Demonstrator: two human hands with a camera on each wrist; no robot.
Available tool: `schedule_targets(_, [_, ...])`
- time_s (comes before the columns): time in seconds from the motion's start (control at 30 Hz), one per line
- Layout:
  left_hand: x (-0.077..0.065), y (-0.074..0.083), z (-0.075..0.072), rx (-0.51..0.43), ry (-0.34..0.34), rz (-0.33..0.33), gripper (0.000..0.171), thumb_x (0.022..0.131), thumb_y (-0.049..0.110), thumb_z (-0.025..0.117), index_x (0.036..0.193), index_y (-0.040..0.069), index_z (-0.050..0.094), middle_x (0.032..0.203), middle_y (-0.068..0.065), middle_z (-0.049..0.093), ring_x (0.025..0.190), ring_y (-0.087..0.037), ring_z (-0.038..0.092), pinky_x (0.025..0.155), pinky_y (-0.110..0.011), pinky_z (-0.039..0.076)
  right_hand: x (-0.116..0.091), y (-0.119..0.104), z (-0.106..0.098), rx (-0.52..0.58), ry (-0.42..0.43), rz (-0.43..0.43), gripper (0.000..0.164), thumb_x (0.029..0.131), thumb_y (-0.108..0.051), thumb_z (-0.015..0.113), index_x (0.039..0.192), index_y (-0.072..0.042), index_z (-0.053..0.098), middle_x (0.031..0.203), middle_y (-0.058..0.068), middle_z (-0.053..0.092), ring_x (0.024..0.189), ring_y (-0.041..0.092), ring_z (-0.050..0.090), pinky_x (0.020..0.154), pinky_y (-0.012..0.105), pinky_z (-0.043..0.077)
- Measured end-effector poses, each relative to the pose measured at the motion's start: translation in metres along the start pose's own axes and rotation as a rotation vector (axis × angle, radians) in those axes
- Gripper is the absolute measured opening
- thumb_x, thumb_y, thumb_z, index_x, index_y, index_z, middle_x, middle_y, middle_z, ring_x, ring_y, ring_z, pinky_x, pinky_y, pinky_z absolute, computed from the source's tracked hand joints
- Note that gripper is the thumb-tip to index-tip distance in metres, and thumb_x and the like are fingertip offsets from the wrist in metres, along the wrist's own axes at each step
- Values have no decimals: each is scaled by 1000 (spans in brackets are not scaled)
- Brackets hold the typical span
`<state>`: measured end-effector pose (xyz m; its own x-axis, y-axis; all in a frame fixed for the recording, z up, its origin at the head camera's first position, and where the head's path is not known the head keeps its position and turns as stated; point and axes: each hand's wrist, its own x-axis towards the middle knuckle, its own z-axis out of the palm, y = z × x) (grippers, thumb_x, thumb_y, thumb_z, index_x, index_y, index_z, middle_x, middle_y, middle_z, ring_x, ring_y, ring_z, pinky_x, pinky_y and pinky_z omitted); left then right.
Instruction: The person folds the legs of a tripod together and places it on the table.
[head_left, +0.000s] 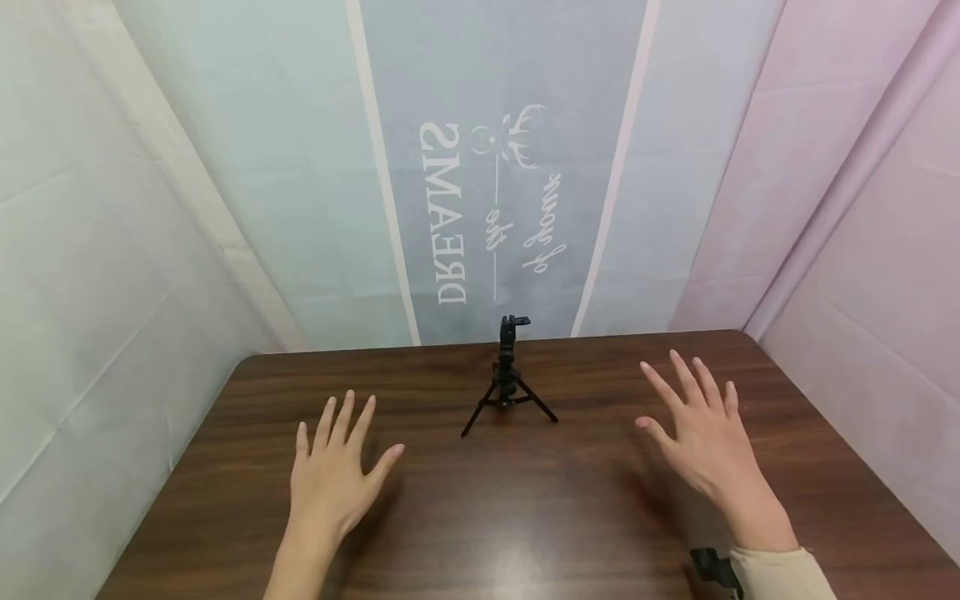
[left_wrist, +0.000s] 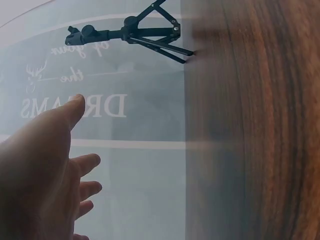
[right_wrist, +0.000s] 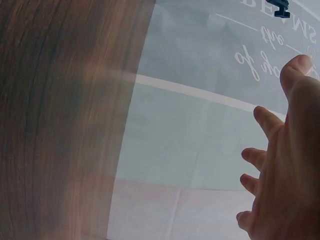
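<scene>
A small black tripod (head_left: 507, 367) stands upright on the brown wooden table (head_left: 517, 483), its legs spread, close to the back edge. To its left, my left hand (head_left: 333, 479) hovers over the table with fingers straight and spread, holding nothing. My right hand (head_left: 705, 437) is to the tripod's right, also spread and holding nothing. Both hands are apart from the tripod. In the left wrist view the tripod (left_wrist: 125, 34) appears sideways beyond the thumb of the left hand (left_wrist: 45, 165). Only the tripod's head (right_wrist: 281, 9) shows at the top of the right wrist view, above the right hand (right_wrist: 295, 160).
Behind the table hangs a pale cloth backdrop (head_left: 300, 125) with mirrored white lettering. Light cloth walls (head_left: 90, 250) close in both sides. A black device (head_left: 712, 568) sits at the right wrist by a beige sleeve (head_left: 780, 573).
</scene>
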<state>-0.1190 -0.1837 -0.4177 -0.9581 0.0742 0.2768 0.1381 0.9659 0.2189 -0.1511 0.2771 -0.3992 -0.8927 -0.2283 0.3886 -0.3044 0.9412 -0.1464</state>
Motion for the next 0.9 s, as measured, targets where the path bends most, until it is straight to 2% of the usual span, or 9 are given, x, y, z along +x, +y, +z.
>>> schedule_targets(0.23, [0,5,-3,3,8,14,81,95,68,45,158,20,29,162,-14,22,150,-36,12,117,-61,1,3,-5,-2,-9,40,-51,68,100,-51,51,159,-31,23,165,10,10,149,38,6,114,67,-1])
schedule_targets(0.57, [1,13,2,-5,9,23,81,94,69,46,157,21,31,163,-12,22,150,-34,11,117,-61,3,6,-8,-2,-3,58,-61,72,98,-53,54,159,-32,23,164,12,14,149,40,9,113,68,2])
schedule_targets(0.7, [6,16,1,-9,11,36,81,93,69,46,157,22,31,163,-11,21,150,-33,12,117,-61,4,8,-7,0,33,65,-71,71,99,-50,54,159,-31,21,164,13,13,148,41,9,112,69,5])
schedule_targets(0.9, [15,19,1,-29,0,64,80,94,70,43,158,24,29,164,-7,19,150,-30,12,117,-61,5,14,-3,7,111,64,-107,68,100,-51,52,158,-26,27,164,13,14,148,40,10,112,69,9])
